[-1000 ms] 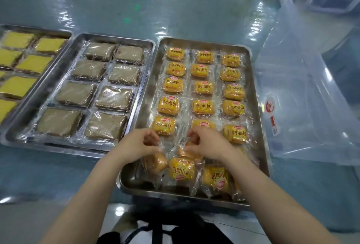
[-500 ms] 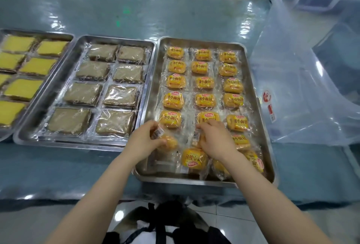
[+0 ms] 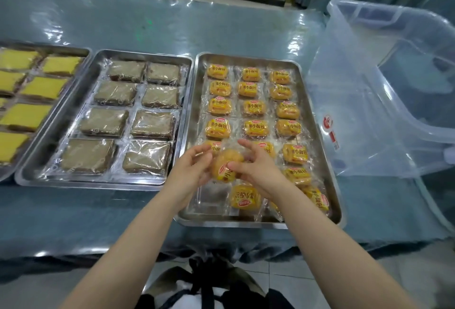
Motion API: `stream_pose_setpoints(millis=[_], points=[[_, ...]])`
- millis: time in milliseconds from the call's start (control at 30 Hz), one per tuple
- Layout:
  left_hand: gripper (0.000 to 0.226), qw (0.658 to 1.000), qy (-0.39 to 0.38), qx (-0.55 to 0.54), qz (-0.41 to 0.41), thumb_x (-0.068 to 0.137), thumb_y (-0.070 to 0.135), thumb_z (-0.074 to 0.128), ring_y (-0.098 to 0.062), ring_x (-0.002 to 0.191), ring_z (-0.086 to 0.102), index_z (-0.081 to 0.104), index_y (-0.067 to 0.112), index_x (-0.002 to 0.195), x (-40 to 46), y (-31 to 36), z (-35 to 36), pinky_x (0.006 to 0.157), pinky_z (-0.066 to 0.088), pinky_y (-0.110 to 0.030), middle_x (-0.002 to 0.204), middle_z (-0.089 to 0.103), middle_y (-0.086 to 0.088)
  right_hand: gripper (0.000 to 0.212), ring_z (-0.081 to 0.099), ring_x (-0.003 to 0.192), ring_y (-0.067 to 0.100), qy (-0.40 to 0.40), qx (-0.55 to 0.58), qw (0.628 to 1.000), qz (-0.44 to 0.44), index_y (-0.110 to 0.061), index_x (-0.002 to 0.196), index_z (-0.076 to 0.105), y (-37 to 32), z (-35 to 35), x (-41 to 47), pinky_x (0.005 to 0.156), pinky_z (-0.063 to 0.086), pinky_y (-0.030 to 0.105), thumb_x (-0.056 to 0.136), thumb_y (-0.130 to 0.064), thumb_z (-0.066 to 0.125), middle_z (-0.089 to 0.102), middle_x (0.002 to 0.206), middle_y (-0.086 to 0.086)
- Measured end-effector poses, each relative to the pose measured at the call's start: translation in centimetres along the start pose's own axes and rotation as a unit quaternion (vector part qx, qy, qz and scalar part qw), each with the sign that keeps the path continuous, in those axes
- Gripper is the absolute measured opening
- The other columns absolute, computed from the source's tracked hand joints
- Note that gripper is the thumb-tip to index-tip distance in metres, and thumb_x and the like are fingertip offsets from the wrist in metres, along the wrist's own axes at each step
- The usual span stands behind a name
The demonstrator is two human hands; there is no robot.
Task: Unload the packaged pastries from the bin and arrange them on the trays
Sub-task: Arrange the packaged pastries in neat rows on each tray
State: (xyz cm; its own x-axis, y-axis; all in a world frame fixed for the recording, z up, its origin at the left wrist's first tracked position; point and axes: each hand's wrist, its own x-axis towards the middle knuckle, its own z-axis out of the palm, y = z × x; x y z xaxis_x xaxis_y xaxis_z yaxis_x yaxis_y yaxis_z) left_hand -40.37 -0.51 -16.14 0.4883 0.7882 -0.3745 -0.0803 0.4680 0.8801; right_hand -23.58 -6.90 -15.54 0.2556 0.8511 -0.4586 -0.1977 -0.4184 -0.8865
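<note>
Both hands turning one wrapped bun over the right-hand tray

The left hand [image 3: 190, 169] and right hand [image 3: 256, 168] share a grip on a single packaged bun [image 3: 225, 167], lifted just above the steel tray [image 3: 317, 156] — fingers closed on its wrapper from either side. I judge the step to be squaring it up; next it needs setting label-up in the bare near-left spot, beside the upside-down bun [image 3: 245, 196]. The clear bin [image 3: 384, 101] on the counter [image 3: 123, 18] looks empty.

Teal table [image 3: 147, 25] under glossy clear plastic; tiled floor [image 3: 290, 281] below
</note>
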Motion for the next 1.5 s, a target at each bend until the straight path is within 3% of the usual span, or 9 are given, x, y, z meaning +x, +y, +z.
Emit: stream_pose_setpoints(millis=[67, 333, 500, 667, 833, 1000, 1200, 1367, 1500], points=[[0.029, 0.999, -0.016, 0.002, -0.03, 0.083, 0.032, 0.061, -0.017, 0.094, 0.069, 0.062, 0.02, 0.109, -0.2, 0.0, 0.0, 0.074, 0.056, -0.028, 0.105, 0.071, -0.001, 0.055, 0.07, 0.091, 0.026, 0.041, 0.023, 0.999, -0.01, -0.022, 0.118, 0.053, 0.1, 0.3, 0.2, 0.076, 0.059, 0.039, 0.074, -0.004, 0.079, 0.062, 0.112, 0.015], [0.023, 0.99, 0.006, 0.142, 0.016, 0.082, 0.005, 0.069, -0.014, 0.083, 0.07, 0.069, 0.023, 0.096, 0.3, 0.8, -1.2, 0.069, 0.056, -0.024, 0.09, 0.074, 0.002, 0.016, 0.069, 0.09, 0.024, 0.051, 0.038, 0.998, 0.001, -0.014, 0.094, 0.067, -0.2, 0.3, 0.8, 0.082, 0.057, 0.04, 0.085, -0.027, 0.07, 0.073, 0.092, 0.005], [0.01, 0.997, 0.029, 0.071, -0.014, 0.087, 0.015, 0.063, -0.012, 0.062, 0.063, 0.07, 0.01, 0.092, 0.7, 0.8, -1.6, 0.054, 0.05, -0.02, 0.075, 0.071, -0.006, 0.014, 0.064, 0.066, 0.017, 0.044, 0.073, 0.996, 0.004, -0.011, 0.08, 0.062, -0.7, 0.5, 0.9, 0.064, 0.052, 0.031, 0.09, -0.021, 0.063, 0.071, 0.075, 0.004], [0.012, 0.997, 0.07, 0.023, -0.036, 0.088, 0.017, 0.063, -0.013, 0.066, 0.065, 0.068, 0.007, 0.094, 1.2, 0.9, -2.0, 0.055, 0.051, -0.021, 0.08, 0.07, -0.006, 0.007, 0.067, 0.074, 0.019, 0.042, 0.075, 0.996, 0.02, -0.009, 0.085, 0.062, -0.5, 0.7, 0.8, 0.071, 0.056, 0.032, 0.089, -0.014, 0.064, 0.071, 0.082, 0.007], [0.012, 0.991, 0.058, 0.111, -0.049, 0.084, 0.024, 0.068, -0.012, 0.07, 0.067, 0.069, 0.014, 0.091, 1.4, 0.8, -2.8, 0.059, 0.052, -0.024, 0.08, 0.072, 0.002, 0.007, 0.07, 0.081, 0.025, 0.085, 0.118, 0.989, 0.019, -0.005, 0.086, 0.056, -0.3, 0.4, 0.7, 0.072, 0.057, 0.033, 0.088, 0.0, 0.061, 0.07, 0.089, 0.013], [0.006, 0.976, 0.088, 0.198, -0.018, 0.08, 0.01, 0.073, -0.01, 0.062, 0.068, 0.066, 0.008, 0.08, 1.2, -0.2, -3.3, 0.055, 0.05, -0.025, 0.069, 0.072, -0.001, 0.016, 0.068, 0.078, 0.022, 0.115, -0.099, 0.989, 0.004, -0.012, 0.092, 0.057, 0.9, 0.2, 0.4, 0.076, 0.058, 0.044, 0.084, -0.004, 0.069, 0.069, 0.094, 0.018], [0.013, 0.903, 0.138, 0.406, 0.035, 0.079, 0.021, 0.073, -0.013, 0.072, 0.066, 0.06, 0.018, 0.075, 0.9, -0.8, -4.9, 0.067, 0.053, -0.035, 0.076, 0.069, 0.003, 0.043, 0.058, 0.088, 0.002, 0.053, -0.423, 0.904, -0.044, -0.028, 0.113, 0.057, 3.4, -1.1, -0.9, 0.08, 0.053, 0.024, 0.076, -0.039, 0.076, 0.062, 0.099, -0.013], [0.033, 0.891, 0.093, 0.443, 0.029, 0.083, 0.02, 0.069, -0.014, 0.079, 0.066, 0.055, 0.027, 0.112, 0.5, -1.4, -4.1, 0.07, 0.055, -0.034, 0.1, 0.069, 0.0, 0.065, 0.042, 0.119, 0.014, -0.003, -0.603, 0.796, -0.058, -0.033, 0.128, 0.052, 4.1, -2.0, -1.8, 0.098, 0.041, 0.039, 0.071, -0.054, 0.073, 0.052, 0.125, -0.01], [0.063, 0.87, 0.077, 0.477, 0.101, 0.083, 0.012, 0.068, -0.018, 0.115, 0.055, 0.039, 0.023, 0.138, 0.4, -2.5, -2.9, 0.094, 0.043, -0.032, 0.134, 0.052, 0.0, 0.06, 0.046, 0.118, 0.013, 0.038, -0.581, 0.808, -0.09, -0.031, 0.129, 0.054, 4.4, -2.3, -2.8, 0.098, 0.039, 0.031, 0.073, -0.043, 0.075, 0.053, 0.125, -0.01]])
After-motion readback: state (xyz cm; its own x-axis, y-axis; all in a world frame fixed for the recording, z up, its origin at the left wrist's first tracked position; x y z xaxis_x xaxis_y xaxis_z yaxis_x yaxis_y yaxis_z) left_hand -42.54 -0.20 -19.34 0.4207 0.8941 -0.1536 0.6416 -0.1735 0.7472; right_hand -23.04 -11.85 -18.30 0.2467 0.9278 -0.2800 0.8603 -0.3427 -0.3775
